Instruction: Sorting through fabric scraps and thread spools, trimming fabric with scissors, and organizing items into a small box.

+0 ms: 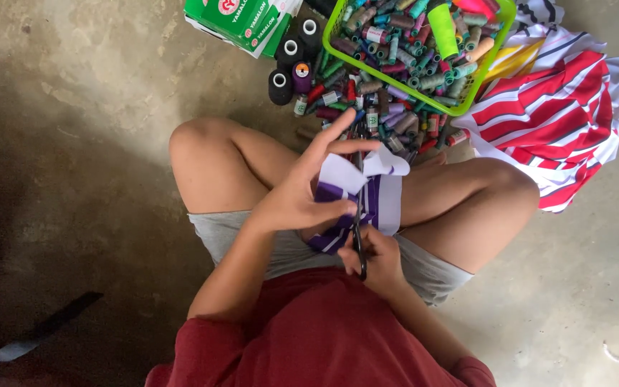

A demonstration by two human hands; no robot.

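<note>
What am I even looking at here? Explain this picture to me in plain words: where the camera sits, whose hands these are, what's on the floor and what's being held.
There is no machine here. The camera sits on a person's head and looks straight down, so you see their own arms, red shirt and crossed legs on a concrete floor.

The left hand holds a piece of purple and white cloth over the lap. The right hand grips black scissors, whose blades run up along the cloth.

Ahead of the knees lies a heap of thread spools, with more in a green basket. Beside it are black cones of thread, a green and white box and a red and white striped garment.
</note>
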